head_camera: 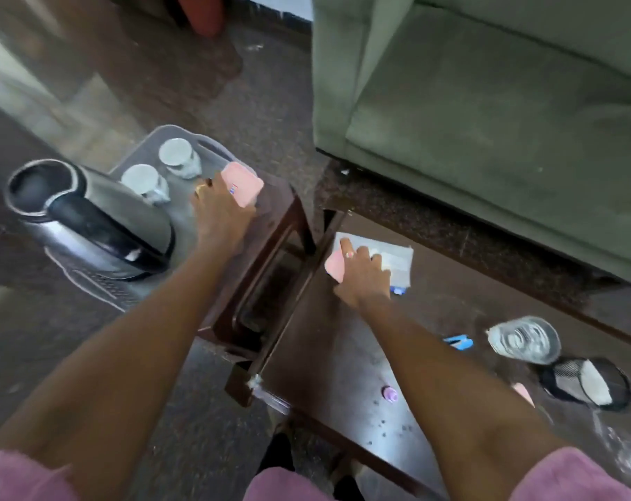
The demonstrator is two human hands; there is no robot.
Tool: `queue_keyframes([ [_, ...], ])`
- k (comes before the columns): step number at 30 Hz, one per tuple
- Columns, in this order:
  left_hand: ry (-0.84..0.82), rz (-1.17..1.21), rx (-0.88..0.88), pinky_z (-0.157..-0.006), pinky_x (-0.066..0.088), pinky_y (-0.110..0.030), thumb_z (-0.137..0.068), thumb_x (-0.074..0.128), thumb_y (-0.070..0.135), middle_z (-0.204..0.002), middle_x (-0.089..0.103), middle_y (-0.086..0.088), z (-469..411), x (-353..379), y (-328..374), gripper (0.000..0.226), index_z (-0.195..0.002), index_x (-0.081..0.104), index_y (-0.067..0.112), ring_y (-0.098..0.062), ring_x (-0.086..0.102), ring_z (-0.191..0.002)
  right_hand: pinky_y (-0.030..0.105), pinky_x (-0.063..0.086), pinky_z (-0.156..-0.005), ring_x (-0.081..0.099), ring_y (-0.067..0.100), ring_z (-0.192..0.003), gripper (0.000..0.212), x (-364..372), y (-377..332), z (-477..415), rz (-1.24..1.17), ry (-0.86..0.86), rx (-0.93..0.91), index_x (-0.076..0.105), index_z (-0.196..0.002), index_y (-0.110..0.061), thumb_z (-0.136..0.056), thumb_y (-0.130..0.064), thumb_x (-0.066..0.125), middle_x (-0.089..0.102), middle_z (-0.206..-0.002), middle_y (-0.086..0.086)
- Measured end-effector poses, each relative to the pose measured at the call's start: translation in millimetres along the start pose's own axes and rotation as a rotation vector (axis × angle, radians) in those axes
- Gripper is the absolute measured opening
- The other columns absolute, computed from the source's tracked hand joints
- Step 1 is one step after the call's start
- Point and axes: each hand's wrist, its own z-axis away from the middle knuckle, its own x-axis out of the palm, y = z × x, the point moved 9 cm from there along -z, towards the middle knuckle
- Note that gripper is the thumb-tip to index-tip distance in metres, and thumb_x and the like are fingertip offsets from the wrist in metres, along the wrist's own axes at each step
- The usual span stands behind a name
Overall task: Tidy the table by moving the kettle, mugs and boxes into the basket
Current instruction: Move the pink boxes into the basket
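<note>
While the left hand [222,207] clamps a pink box [243,188] over the grey basket [213,148] at centre-left, beside two mugs [176,155] and the kettle [90,218], the right hand [361,274] grips another pink box [334,263] on the dark surface [325,338].

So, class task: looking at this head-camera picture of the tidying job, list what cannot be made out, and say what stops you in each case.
1. Print on the pink box at the basket: head view, too small and partly covered by the left hand.
2. Pink box on the table: mostly hidden under the right hand.
3. Mugs and kettle: motion blur smears their details.
4. Basket's near side: hidden by the kettle.
</note>
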Motion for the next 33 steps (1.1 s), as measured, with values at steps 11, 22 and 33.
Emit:
queue_keyframes([
  [11, -0.199, 0.017, -0.332, -0.102, 0.041, -0.041, -0.075, 0.071, 0.019, -0.133, 0.049, -0.022, -80, 19, -97, 0.065, -0.131, 0.043, 0.001, -0.036, 0.046, -0.125, 0.044, 0.05, -0.08, 0.044, 0.037, -0.112, 0.079, -84, -208, -85, -0.168, 0.275, -0.318, 0.027, -0.144, -0.031, -0.076, -0.025, 0.069, 0.043, -0.126, 0.013],
  [22, -0.203, 0.067, -0.327, -0.108, 0.038, -0.041, -0.085, 0.059, 0.023, -0.138, 0.046, -0.02, -98, 63, -111, 0.057, -0.134, 0.041, 0.0, -0.033, 0.041, -0.131, 0.042, 0.045, -0.092, 0.043, 0.035, -0.121, 0.075, -38, -258, -142, -0.116, 0.173, -0.274, 0.032, -0.138, -0.013, -0.076, -0.027, 0.073, 0.043, -0.133, 0.01],
  [33, -0.15, -0.052, -0.336, -0.111, 0.035, -0.04, -0.093, 0.046, 0.009, -0.145, 0.035, -0.018, -114, 63, -121, 0.052, -0.14, 0.03, -0.006, -0.031, 0.034, -0.136, 0.038, 0.035, -0.104, 0.041, 0.03, -0.125, 0.056, -13, -259, -138, 0.14, 0.195, -0.322, 0.037, -0.135, -0.005, -0.084, -0.01, 0.059, 0.049, -0.133, 0.013],
])
